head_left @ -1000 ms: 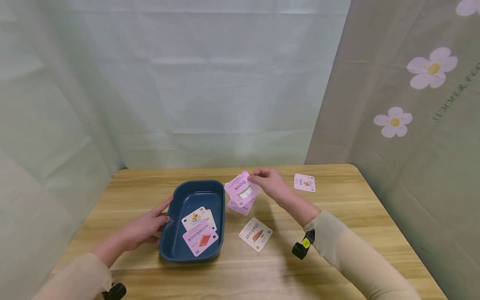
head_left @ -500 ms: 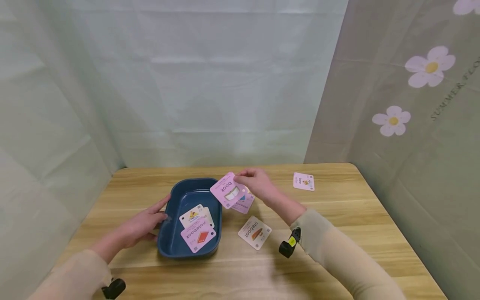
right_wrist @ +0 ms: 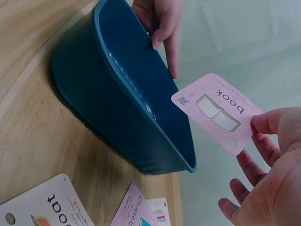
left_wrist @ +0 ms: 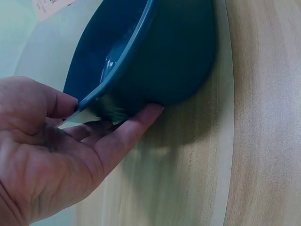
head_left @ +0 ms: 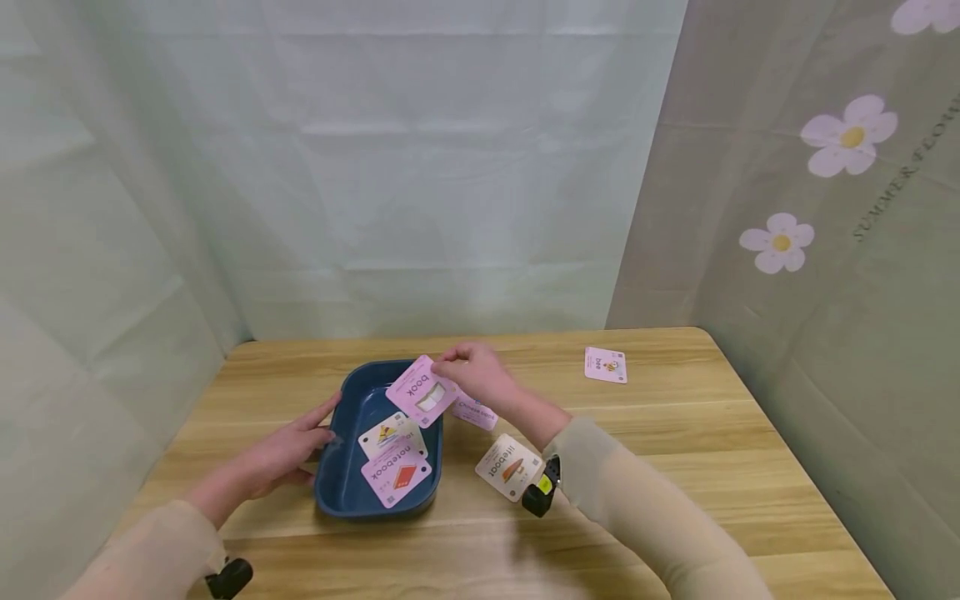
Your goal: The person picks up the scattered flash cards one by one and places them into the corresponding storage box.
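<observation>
Between thumb and fingers my right hand [head_left: 480,377] pinches the corner of a pink "book" flashcard [head_left: 422,392], tilted above the far right rim of a dark blue plastic bin [head_left: 347,497]. My left hand [left_wrist: 56,146] grips the bin's left side, thumb at the rim and fingers along the outer wall. Inside the bin lie a pink "notebook" card [head_left: 397,473] and, partly under it, white cards, one with a boat picture [head_left: 387,434]. A pink "Chinese book" card [right_wrist: 133,207] lies on the table just right of the bin, partly hidden by my right hand in the head view.
A "lifeboat" card [head_left: 510,468] lies right of the bin, close below my right forearm. Farther back on the right is a "bee" card [head_left: 605,365]. The wooden table [head_left: 712,467] meets hanging cloth [head_left: 450,208] at its back and sides.
My right hand has carried the "book" card leftward from over the table cards to above the bin. The left hand stays at the bin's side.
</observation>
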Demonstrator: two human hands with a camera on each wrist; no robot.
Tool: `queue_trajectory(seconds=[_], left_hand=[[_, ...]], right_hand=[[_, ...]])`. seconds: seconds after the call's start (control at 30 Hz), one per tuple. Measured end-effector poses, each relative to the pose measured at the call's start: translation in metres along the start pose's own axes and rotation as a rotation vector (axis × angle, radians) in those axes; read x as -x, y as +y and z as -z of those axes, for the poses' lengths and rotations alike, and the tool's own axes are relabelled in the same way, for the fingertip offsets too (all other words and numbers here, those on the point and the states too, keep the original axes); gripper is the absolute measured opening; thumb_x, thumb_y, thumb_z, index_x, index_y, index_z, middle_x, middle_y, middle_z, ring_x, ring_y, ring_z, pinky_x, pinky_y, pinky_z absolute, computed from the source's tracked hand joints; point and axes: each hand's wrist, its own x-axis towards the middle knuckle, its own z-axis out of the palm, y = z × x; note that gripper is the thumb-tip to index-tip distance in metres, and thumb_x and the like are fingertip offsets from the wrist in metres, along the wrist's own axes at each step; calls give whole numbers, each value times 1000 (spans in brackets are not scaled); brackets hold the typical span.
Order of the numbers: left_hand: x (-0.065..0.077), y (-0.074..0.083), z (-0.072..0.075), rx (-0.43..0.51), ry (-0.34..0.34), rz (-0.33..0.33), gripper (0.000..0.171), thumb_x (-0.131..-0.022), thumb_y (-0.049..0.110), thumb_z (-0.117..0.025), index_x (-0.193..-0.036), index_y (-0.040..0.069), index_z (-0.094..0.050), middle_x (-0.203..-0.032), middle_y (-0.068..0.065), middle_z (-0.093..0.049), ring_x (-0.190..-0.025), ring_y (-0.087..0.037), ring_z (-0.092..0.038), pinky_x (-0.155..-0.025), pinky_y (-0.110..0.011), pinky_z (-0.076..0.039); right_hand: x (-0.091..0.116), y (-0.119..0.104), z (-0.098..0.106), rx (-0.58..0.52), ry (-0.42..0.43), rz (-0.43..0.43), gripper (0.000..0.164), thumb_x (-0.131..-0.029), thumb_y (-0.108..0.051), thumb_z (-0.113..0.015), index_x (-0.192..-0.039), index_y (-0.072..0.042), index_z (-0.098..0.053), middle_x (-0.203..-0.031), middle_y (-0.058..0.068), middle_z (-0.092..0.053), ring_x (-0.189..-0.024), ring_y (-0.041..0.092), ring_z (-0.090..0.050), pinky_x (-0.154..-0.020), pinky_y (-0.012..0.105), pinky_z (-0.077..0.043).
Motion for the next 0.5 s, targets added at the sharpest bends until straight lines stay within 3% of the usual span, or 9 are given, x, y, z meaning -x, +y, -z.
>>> queue_trajectory(seconds=[0.2,0.5], left_hand=[[0,-2,1,19,5,6,72,-108,15,-40,-165,31,0,-159,-41,-10,-133,-56,-42,-82,-50,-58],[1,-2,2,39,2,-3,73,-107,15,-41,-165,32,0,-159,-40,-12,-133,-56,-43,-80,-49,-58]], right_hand=[[-3,-4,-10,55,-9,26,14,-94,-29,-74,-98,-15,-76,-99,-1,-69,-97,19,-58,-82,33,-47],[-7,-6,-20,125,-75,89,14,-96,-30,-72,-95,-16,-75,-98,-2,-66,-90,18,-58,-69,28,-48]])
